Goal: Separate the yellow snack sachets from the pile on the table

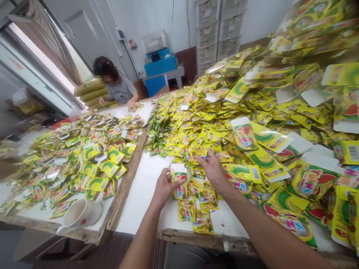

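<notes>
My left hand grips a small yellow-and-green carton with a watermelon picture, its white flap raised at the top. The thumb lies across the carton's front. Just to the right, my right hand reaches to the near edge of the sachet heap. Its thumb and forefinger close around a yellow sachet, partly hidden by the fingers. Below the carton, several loose yellow sachets with fruit prints lie on the white tabletop.
A large heap of yellow sachets spreads behind my hands, with green sachets at its left. Cartons pile up at right. Beyond a wooden edge lie filled-looking cartons and a white mug. Another person works opposite.
</notes>
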Available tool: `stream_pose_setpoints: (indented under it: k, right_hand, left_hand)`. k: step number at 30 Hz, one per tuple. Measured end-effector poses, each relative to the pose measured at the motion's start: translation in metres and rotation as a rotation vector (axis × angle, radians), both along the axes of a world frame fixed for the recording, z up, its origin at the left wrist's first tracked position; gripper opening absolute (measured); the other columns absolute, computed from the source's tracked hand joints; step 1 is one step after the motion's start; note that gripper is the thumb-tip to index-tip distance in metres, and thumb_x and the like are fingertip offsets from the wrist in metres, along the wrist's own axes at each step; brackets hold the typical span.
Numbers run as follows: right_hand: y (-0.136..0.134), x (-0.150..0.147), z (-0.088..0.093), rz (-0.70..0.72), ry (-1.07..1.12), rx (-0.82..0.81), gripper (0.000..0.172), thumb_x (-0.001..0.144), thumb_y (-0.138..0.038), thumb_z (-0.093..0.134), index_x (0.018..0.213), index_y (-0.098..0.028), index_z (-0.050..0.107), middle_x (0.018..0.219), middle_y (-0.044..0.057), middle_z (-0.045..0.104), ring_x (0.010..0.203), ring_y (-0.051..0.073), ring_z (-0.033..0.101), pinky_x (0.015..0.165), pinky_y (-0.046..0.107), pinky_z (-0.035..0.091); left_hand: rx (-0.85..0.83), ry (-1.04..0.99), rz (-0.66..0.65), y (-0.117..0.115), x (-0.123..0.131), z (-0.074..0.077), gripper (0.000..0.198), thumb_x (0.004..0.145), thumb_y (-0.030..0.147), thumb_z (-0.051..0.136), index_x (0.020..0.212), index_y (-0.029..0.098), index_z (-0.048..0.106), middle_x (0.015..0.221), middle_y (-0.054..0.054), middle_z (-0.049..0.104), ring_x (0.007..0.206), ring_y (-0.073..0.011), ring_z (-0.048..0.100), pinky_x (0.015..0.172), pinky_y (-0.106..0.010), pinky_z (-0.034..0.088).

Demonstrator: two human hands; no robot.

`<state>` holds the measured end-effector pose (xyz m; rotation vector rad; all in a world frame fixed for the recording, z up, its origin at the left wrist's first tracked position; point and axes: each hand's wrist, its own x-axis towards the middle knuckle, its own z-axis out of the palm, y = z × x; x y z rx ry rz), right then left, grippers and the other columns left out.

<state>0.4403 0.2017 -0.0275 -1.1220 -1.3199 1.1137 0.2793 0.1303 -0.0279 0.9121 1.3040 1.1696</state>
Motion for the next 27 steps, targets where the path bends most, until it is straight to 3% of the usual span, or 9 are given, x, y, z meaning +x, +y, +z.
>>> stream_pose_setpoints:
  k: [2, 7, 11, 17, 22, 25, 27]
  right_hand:
    - [0.000, 0.003, 0.004, 0.064, 0.006, 0.045, 0.033, 0.073, -0.051, 0.055, 0.074, -0.022, 0.041, 0.069, -0.003, 0.047, 0.067, 0.014, 0.045, 0.062, 0.025, 0.037]
    - [-0.007, 0.008, 0.009, 0.149, -0.316, 0.127, 0.035, 0.078, -0.044, 0.053, 0.063, -0.022, 0.031, 0.057, -0.006, 0.032, 0.054, 0.010, 0.030, 0.053, 0.024, 0.026]
    - [-0.011, 0.007, 0.010, 0.195, -0.387, 0.257, 0.031, 0.079, -0.035, 0.051, 0.060, -0.021, 0.031, 0.064, -0.003, 0.040, 0.061, 0.012, 0.037, 0.057, 0.024, 0.029]
    - [-0.011, 0.010, 0.012, 0.165, -0.411, 0.130, 0.020, 0.075, -0.034, 0.055, 0.067, -0.021, 0.044, 0.060, -0.004, 0.042, 0.057, 0.012, 0.037, 0.055, 0.023, 0.028]
    - [-0.013, 0.008, 0.009, 0.236, -0.490, 0.240, 0.013, 0.073, -0.026, 0.057, 0.065, -0.020, 0.049, 0.068, -0.001, 0.053, 0.066, 0.014, 0.047, 0.061, 0.024, 0.033]
    - [-0.016, 0.005, 0.007, 0.271, -0.428, 0.170, 0.005, 0.072, -0.023, 0.059, 0.076, -0.020, 0.059, 0.073, 0.000, 0.060, 0.071, 0.016, 0.054, 0.065, 0.026, 0.038]
    - [-0.017, 0.004, 0.007, 0.256, -0.304, 0.087, 0.019, 0.074, -0.026, 0.059, 0.092, -0.021, 0.061, 0.078, 0.000, 0.064, 0.072, 0.016, 0.058, 0.067, 0.027, 0.042]
  left_hand:
    - [0.021, 0.029, -0.014, 0.004, -0.001, 0.004, 0.045, 0.057, 0.027, 0.081, 0.086, 0.017, 0.048, 0.081, -0.004, 0.071, 0.072, -0.0193, 0.067, 0.068, -0.031, 0.052]
    - [0.070, 0.028, -0.060, 0.009, -0.003, 0.009, 0.038, 0.061, 0.031, 0.078, 0.087, 0.015, 0.056, 0.080, -0.003, 0.071, 0.072, -0.0176, 0.067, 0.069, -0.029, 0.052]
    - [0.041, 0.014, -0.098, 0.009, -0.002, 0.009, 0.038, 0.060, 0.034, 0.078, 0.087, 0.014, 0.060, 0.077, -0.003, 0.071, 0.069, -0.0175, 0.066, 0.066, -0.028, 0.051]
    - [0.053, -0.006, -0.106, 0.010, 0.003, 0.011, 0.041, 0.057, 0.032, 0.080, 0.089, 0.014, 0.062, 0.078, -0.004, 0.071, 0.068, -0.0176, 0.067, 0.068, -0.028, 0.052]
    - [0.058, 0.073, -0.026, 0.006, 0.001, 0.003, 0.040, 0.057, 0.032, 0.080, 0.089, 0.014, 0.064, 0.080, -0.004, 0.072, 0.072, -0.0177, 0.067, 0.068, -0.027, 0.051]
    - [0.030, 0.053, -0.030, 0.006, -0.001, 0.002, 0.043, 0.055, 0.032, 0.081, 0.090, 0.014, 0.064, 0.077, -0.004, 0.072, 0.069, -0.0176, 0.066, 0.067, -0.028, 0.051]
    - [0.009, 0.009, -0.046, 0.008, -0.002, 0.005, 0.044, 0.055, 0.031, 0.081, 0.091, 0.014, 0.064, 0.075, -0.004, 0.072, 0.066, -0.0172, 0.066, 0.067, -0.028, 0.052]
